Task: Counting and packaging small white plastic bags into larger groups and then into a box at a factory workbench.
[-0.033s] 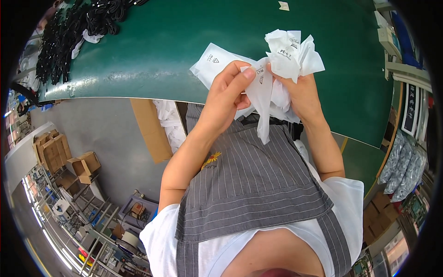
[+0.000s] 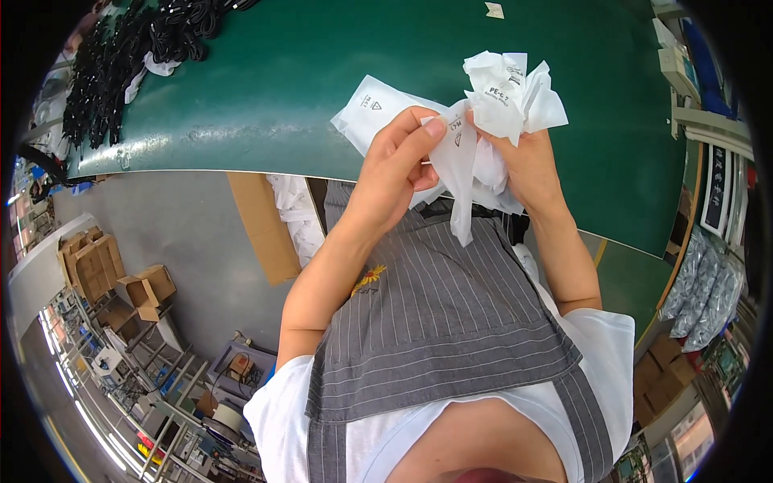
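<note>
Between thumb and fingers, my left hand pinches the edge of a thin white plastic bag that hangs down toward my apron. Crumpled white plastic bags stick up out of my right hand, which is closed round the bunch. More of the white film shows below that hand, over the table's near edge. Beyond my left hand a flat white bag with dark printing lies on the green table. My right fingertips are partly hidden behind the film.
Bundles of black cables are heaped at the table's far left. An open cardboard box with white bags inside stands below the near edge. Clear-wrapped packages hang at the right. Cardboard boxes sit at the left.
The hanging bag's lower tip has shifted up slightly. Both hands keep nearly the same place and grip.
</note>
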Tool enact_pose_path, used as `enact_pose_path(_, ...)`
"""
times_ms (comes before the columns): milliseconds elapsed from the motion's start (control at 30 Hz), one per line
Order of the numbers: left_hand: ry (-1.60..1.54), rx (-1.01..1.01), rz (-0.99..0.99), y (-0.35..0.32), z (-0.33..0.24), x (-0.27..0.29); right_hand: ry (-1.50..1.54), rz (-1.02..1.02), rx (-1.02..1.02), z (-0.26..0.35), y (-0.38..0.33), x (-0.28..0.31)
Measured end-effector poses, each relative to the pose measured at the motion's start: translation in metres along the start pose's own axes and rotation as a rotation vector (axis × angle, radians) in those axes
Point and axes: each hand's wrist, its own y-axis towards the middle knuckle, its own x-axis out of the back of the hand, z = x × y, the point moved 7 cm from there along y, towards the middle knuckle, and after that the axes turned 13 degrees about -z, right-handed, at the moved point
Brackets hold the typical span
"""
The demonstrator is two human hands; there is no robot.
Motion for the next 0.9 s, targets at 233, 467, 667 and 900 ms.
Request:
enact_pose_path(233, 0.282, -0.465, -0.261, -0.001, -0.016, 0.016, -0.076, -0.022, 0.110, 0.007, 0.003, 0.003)
enact_pose_path(467, 0.683, -0.495, -0.096, 0.007, -0.029, -0.001, -0.191, 0.069, 0.119, 0.010, 0.008, -0.010)
enact_pose_path(667, 0.240, -0.555, -0.396, 0.009, -0.045, 0.047, -0.084, 0.038, 0.071, 0.005, 0.006, 0.016)
enact_pose_path(900, -0.060, -0.554, -0.469, 0.012, -0.038, 0.066, 0.102, -0.039, 0.047, -0.010, -0.038, 0.014)
